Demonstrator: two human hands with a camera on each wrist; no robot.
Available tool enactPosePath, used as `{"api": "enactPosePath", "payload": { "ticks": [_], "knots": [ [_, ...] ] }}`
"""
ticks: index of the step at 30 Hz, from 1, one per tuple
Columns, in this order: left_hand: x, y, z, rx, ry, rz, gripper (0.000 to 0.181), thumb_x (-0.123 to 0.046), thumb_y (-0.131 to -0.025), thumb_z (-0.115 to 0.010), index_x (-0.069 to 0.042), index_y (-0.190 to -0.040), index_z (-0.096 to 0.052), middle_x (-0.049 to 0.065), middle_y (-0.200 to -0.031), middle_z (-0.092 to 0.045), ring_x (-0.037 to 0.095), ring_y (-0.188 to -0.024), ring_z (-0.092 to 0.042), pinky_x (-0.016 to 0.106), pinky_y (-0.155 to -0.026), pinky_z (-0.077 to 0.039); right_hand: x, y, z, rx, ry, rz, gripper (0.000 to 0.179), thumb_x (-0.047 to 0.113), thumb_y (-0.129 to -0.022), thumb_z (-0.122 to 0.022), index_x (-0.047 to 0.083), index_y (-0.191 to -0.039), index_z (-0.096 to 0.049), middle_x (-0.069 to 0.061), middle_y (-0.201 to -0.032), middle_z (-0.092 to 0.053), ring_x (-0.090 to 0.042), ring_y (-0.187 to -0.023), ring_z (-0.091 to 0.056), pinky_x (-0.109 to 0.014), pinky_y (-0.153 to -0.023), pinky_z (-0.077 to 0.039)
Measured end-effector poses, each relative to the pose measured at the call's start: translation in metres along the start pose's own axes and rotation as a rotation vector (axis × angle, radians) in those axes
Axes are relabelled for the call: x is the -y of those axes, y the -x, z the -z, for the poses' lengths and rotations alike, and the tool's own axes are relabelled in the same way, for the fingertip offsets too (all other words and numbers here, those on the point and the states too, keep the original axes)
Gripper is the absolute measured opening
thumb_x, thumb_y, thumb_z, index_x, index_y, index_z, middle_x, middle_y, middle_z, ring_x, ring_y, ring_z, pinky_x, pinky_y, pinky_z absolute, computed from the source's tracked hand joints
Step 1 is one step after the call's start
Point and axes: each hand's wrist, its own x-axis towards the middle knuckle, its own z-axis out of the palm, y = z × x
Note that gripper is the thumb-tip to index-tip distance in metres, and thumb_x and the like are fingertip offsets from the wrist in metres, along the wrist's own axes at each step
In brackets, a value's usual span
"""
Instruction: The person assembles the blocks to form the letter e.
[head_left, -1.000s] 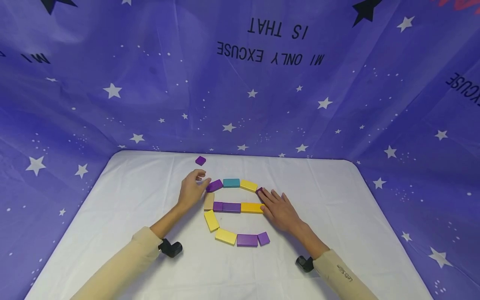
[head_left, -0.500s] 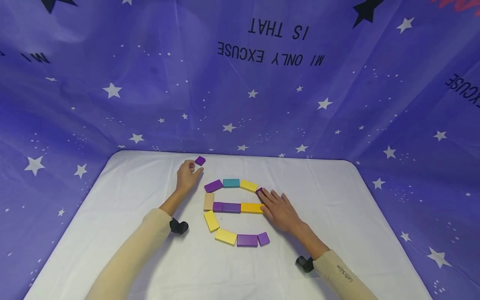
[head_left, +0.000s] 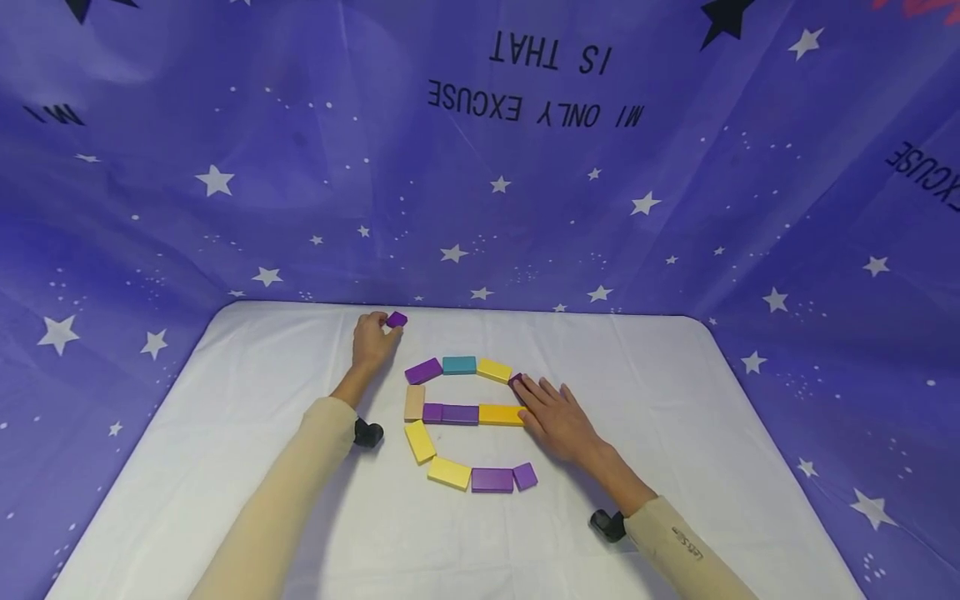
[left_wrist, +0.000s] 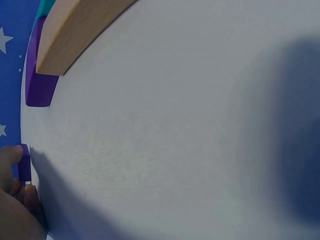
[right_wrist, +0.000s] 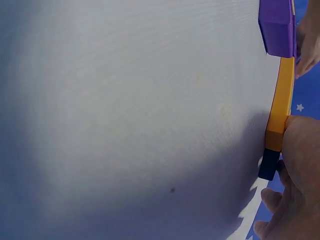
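Note:
At the back of the table, my left hand (head_left: 371,342) pinches a small purple block (head_left: 397,319) between thumb and fingers; the left wrist view shows the block (left_wrist: 24,162) at the fingertips. My right hand (head_left: 562,423) lies with fingers extended over a dark purple block (head_left: 515,380), partly hidden. Its thumb touches the right end of an orange block (head_left: 501,415). In the right wrist view, a dark block (right_wrist: 269,165) sits at the orange block's end, beside the fingers. Flat blocks form an e-like outline, including a teal block (head_left: 459,365) and a tan block (head_left: 415,402).
The white-covered table (head_left: 622,367) meets a blue star-printed cloth (head_left: 450,208) at the back and sides. Lower in the outline lie yellow blocks (head_left: 449,472) and a purple block (head_left: 492,480), with a smaller purple block (head_left: 525,476) at its end.
My left hand has left the purple block at the outline's upper left, moved back, and taken hold of the small purple block. The right hand stays in place.

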Motion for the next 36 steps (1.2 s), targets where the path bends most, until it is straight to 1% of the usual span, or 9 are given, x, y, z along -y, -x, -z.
{"api": "enactPosePath", "payload": {
  "ticks": [3,6,11,14,20,23,26,32,36],
  "knots": [
    [-0.005,0.002,0.000,0.013,-0.037,0.007,0.042,-0.011,-0.091,-0.068,0.014,-0.123,-0.059,0.030,-0.116,-0.056,0.044,-0.110,-0.052,0.051,-0.100,-0.040,0.000,0.000,0.000,0.004,-0.005,-0.002,0.055,0.037,-0.107,-0.043,0.016,-0.157,-0.033,-0.006,-0.160,-0.030,-0.038,-0.144,-0.029,-0.064,-0.114,-0.017],
    [-0.009,0.002,0.001,0.023,-0.077,0.010,0.039,-0.010,-0.092,-0.067,0.014,-0.121,-0.059,0.028,-0.113,-0.055,0.042,-0.107,-0.052,0.050,-0.098,-0.041,0.000,0.000,0.000,0.010,-0.004,-0.005,0.055,0.037,-0.107,-0.043,0.017,-0.157,-0.033,-0.006,-0.161,-0.029,-0.038,-0.145,-0.028,-0.064,-0.114,-0.016],
    [-0.008,0.004,0.004,0.017,-0.070,0.003,0.036,-0.009,-0.090,-0.068,0.014,-0.116,-0.061,0.027,-0.107,-0.057,0.039,-0.101,-0.053,0.050,-0.092,-0.043,0.000,-0.001,-0.001,0.003,0.000,0.003,0.055,0.037,-0.107,-0.043,0.017,-0.157,-0.033,-0.007,-0.161,-0.030,-0.038,-0.144,-0.028,-0.064,-0.114,-0.016],
    [-0.008,0.007,0.005,0.016,-0.053,-0.019,0.035,-0.009,-0.089,-0.069,0.014,-0.115,-0.063,0.027,-0.103,-0.059,0.038,-0.096,-0.055,0.049,-0.087,-0.045,0.000,-0.001,-0.001,-0.003,0.003,0.007,0.054,0.037,-0.107,-0.043,0.017,-0.157,-0.033,-0.006,-0.161,-0.029,-0.039,-0.144,-0.029,-0.065,-0.113,-0.017],
    [-0.016,0.021,0.007,0.055,-0.044,-0.088,0.034,-0.009,-0.089,-0.072,0.013,-0.114,-0.064,0.023,-0.098,-0.061,0.032,-0.088,-0.055,0.044,-0.079,-0.047,-0.001,0.000,-0.001,-0.019,0.009,0.013,0.054,0.036,-0.107,-0.044,0.018,-0.157,-0.034,-0.006,-0.160,-0.030,-0.039,-0.144,-0.030,-0.065,-0.113,-0.018],
    [-0.025,0.031,0.007,0.069,-0.006,-0.120,0.034,-0.010,-0.089,-0.073,0.012,-0.114,-0.064,0.022,-0.098,-0.062,0.032,-0.089,-0.057,0.043,-0.080,-0.048,-0.001,0.000,-0.002,-0.021,0.007,0.015,0.054,0.036,-0.107,-0.044,0.018,-0.156,-0.035,-0.006,-0.160,-0.031,-0.039,-0.144,-0.030,-0.066,-0.113,-0.018],
    [-0.038,0.044,0.005,0.100,0.034,-0.148,0.035,-0.012,-0.089,-0.076,0.010,-0.114,-0.065,0.021,-0.099,-0.063,0.032,-0.092,-0.059,0.043,-0.083,-0.050,-0.002,0.001,-0.001,-0.019,0.009,0.013,0.053,0.037,-0.107,-0.043,0.019,-0.156,-0.035,-0.005,-0.160,-0.031,-0.039,-0.144,-0.030,-0.066,-0.112,-0.019],
    [-0.059,0.081,-0.004,0.186,0.073,-0.222,0.036,-0.014,-0.087,-0.078,0.006,-0.115,-0.066,0.017,-0.100,-0.066,0.028,-0.092,-0.062,0.040,-0.084,-0.053,-0.001,0.001,0.000,-0.024,0.009,0.016,0.054,0.037,-0.107,-0.044,0.017,-0.156,-0.036,-0.006,-0.160,-0.031,-0.040,-0.143,-0.030,-0.066,-0.112,-0.019],
    [-0.073,0.105,-0.011,0.245,0.116,-0.248,0.035,-0.012,-0.086,-0.079,0.004,-0.115,-0.067,0.016,-0.100,-0.066,0.025,-0.089,-0.062,0.037,-0.083,-0.054,0.000,0.000,0.000,-0.025,0.007,0.020,0.053,0.036,-0.107,-0.045,0.016,-0.155,-0.037,-0.007,-0.160,-0.032,-0.040,-0.143,-0.031,-0.067,-0.112,-0.019]
  ]
}}
